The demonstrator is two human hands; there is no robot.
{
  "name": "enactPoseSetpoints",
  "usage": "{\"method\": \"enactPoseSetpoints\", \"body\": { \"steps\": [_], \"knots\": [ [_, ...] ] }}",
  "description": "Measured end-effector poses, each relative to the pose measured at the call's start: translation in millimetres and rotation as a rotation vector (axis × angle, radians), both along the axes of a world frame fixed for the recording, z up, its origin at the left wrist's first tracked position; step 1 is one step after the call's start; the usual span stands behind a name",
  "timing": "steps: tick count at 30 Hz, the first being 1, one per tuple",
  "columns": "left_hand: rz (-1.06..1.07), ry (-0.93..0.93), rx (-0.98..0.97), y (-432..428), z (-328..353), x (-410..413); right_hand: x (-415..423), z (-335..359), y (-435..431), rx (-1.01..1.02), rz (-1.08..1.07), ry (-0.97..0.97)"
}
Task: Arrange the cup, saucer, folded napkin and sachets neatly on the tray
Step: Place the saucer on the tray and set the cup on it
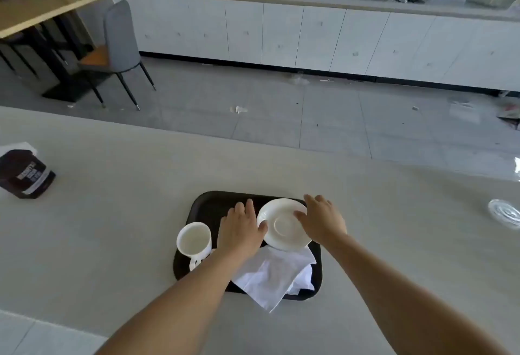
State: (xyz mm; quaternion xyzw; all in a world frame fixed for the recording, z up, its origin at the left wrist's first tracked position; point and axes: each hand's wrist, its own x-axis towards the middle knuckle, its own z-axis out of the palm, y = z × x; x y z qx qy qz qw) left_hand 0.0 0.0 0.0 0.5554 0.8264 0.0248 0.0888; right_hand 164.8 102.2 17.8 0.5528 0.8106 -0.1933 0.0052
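Note:
A dark tray lies on the pale counter. On its right half sits a white saucer. My left hand touches the saucer's left rim with its thumb, fingers stretched out over the tray. My right hand lies on the saucer's right rim, thumb on the saucer's top, fingers reaching past its far edge. A white cup stands upright at the tray's left edge, handle towards me. A white napkin, loosely rumpled, lies on the near part of the tray and hangs over its front edge. No sachets are visible.
A dark brown pouch sits at the counter's far left. A clear glass lid or dish lies at the right edge. Beyond the counter are a tiled floor, white cabinets, and a grey chair by a wooden table.

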Motion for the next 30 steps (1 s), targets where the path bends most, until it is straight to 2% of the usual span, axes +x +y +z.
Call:
{"method": "enactPoseSetpoints", "body": {
  "steps": [6, 11, 14, 20, 30],
  "knots": [
    [0.069, -0.204, -0.048, 12, -18, 1, 11, -26, 5, -0.118, -0.137, -0.026],
    [0.212, -0.445, -0.029, 26, -40, -2, 14, -41, 10, -0.113, -0.187, -0.013],
    [0.288, -0.516, -0.019, 29, -46, -2, 14, -46, 15, -0.115, -0.216, 0.024],
    [0.313, -0.55, 0.025, 30, -45, -15, 5, -41, 21, -0.102, -0.268, 0.142],
    [0.341, -0.441, 0.048, 38, -21, -102, -69, -24, 18, -0.25, -0.273, 0.34]
  ]
}}
